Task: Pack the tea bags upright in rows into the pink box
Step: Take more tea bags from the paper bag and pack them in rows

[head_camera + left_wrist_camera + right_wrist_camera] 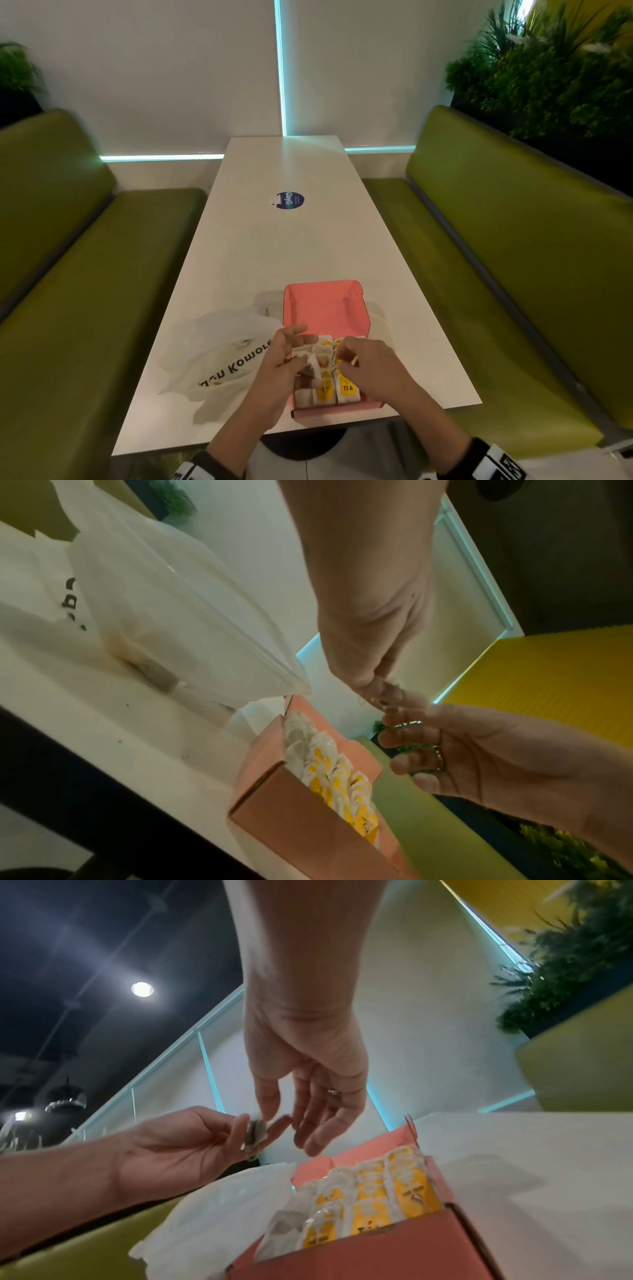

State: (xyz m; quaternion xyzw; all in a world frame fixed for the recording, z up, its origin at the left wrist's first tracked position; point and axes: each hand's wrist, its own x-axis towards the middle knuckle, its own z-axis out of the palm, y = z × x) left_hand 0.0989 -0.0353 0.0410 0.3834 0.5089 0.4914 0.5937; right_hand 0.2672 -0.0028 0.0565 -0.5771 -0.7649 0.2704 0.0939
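Observation:
The pink box (337,409) stands open at the table's near edge, its lid (322,305) lying back. Rows of white and yellow tea bags (346,389) stand upright inside it, also seen in the wrist views (329,767) (373,1199). My left hand (287,359) hovers over the box's left side and pinches one pale tea bag (255,1133) between thumb and fingertips. My right hand (370,366) hangs over the right rows with relaxed fingers (308,1123), a ring on one, and holds nothing.
A crumpled white plastic bag (222,349) with black lettering lies just left of the box. A round blue sticker (290,200) sits mid-table. Green benches (513,274) flank the long white table (274,257), with plants behind them.

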